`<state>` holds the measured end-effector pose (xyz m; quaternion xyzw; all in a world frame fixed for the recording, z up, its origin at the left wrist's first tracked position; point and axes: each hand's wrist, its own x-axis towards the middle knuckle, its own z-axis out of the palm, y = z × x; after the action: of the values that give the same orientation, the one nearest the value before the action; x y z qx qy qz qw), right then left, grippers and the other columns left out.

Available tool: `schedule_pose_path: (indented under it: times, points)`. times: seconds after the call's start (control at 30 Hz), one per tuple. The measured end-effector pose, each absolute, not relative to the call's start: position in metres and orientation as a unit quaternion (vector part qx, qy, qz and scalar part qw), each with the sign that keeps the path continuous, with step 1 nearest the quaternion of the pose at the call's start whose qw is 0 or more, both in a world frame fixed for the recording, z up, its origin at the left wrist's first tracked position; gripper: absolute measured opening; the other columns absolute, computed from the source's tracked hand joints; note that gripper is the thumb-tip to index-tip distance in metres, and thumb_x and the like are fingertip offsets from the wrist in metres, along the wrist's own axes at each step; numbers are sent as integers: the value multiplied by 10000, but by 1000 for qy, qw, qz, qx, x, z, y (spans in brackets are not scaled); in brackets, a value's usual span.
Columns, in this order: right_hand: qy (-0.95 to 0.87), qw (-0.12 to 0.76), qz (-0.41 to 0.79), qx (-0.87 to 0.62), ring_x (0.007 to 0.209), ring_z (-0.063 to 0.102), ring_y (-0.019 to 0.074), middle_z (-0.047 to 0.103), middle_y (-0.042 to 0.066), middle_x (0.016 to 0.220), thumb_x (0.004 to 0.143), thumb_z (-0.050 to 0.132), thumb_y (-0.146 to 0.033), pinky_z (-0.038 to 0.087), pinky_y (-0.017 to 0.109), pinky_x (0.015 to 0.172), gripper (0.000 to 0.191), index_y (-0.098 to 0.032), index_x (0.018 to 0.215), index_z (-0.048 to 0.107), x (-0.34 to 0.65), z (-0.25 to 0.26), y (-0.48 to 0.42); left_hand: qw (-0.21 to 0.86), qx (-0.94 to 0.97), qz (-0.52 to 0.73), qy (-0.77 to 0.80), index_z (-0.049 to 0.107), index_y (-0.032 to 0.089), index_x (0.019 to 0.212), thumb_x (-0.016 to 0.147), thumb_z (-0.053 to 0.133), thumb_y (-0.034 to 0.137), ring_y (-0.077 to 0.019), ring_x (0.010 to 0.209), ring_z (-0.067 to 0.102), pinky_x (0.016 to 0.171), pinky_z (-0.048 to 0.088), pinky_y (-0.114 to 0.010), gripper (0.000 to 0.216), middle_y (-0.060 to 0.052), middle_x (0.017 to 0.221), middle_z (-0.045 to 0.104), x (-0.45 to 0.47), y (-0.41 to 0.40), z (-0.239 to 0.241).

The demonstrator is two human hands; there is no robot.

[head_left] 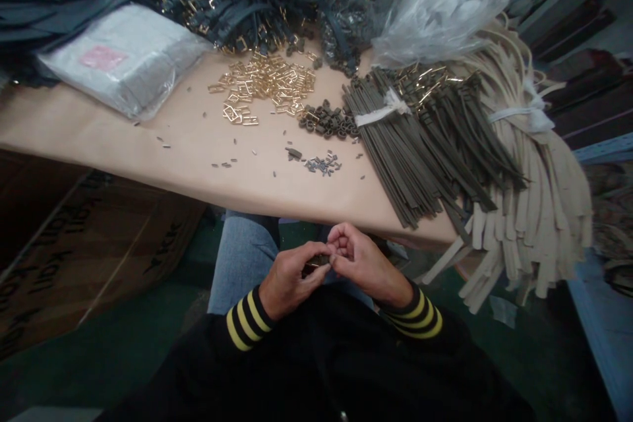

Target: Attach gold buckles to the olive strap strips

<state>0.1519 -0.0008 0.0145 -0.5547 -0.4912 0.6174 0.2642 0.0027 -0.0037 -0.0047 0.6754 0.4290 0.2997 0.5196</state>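
Over my lap, just off the table's front edge, my two hands meet with fingertips together. My left hand [291, 277] is closed around a small dark olive piece [315, 263] with a glint of gold, mostly hidden by the fingers. Thumb and forefinger of my right hand [366, 265] pinch at the right end of that piece; what exactly they hold is too small to tell. On the table beyond lie small metal pins [324, 163], a heap of olive strap loops [329, 120] and a pile of gold buckles [270, 84].
Olive straps [395, 158] lie bundled at the right, beside beige straps [539, 191] hanging over the edge. A white packet [123, 56] in plastic is at the left. Dark straps [232, 6] and a clear plastic bag [435, 16] fill the back. Cardboard boxes [109, 250] stand below left.
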Motion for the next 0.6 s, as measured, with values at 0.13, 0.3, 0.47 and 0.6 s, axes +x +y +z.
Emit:
schedule_pose_path:
  times: [0.13, 0.3, 0.47, 0.6]
  points:
    - [-483, 268, 630, -547, 539, 404, 67, 406, -61, 634, 624, 454, -119, 371, 186, 489, 191, -187, 786, 379, 154, 13, 0, 528, 658, 287, 453, 544, 176, 807, 723, 530, 233, -86, 475, 525, 475, 427, -182, 102, 16, 608, 558, 0, -4, -7]
    - [-501, 246, 614, -558, 522, 383, 68, 395, -59, 634, 615, 436, -114, 351, 194, 488, 178, -186, 767, 377, 155, 16, -2, 559, 636, 278, 454, 501, 170, 779, 709, 525, 214, -86, 483, 522, 473, 415, -183, 86, 28, 584, 531, -1, -4, -7]
    - [-597, 176, 540, -566, 522, 401, 82, 424, -43, 637, 666, 423, -101, 352, 205, 509, 263, -152, 923, 443, 153, 22, -1, 576, 631, 263, 449, 461, 172, 754, 717, 501, 208, -86, 488, 510, 487, 410, -191, 65, 35, 560, 520, -2, -4, -4]
    - [-720, 89, 475, -498, 572, 433, 101, 470, -5, 657, 701, 410, -78, 346, 219, 555, 233, -142, 857, 572, 153, 30, 5, 577, 652, 239, 430, 443, 173, 737, 713, 492, 198, -80, 466, 482, 477, 395, -191, 61, 44, 534, 504, -5, -6, -1]
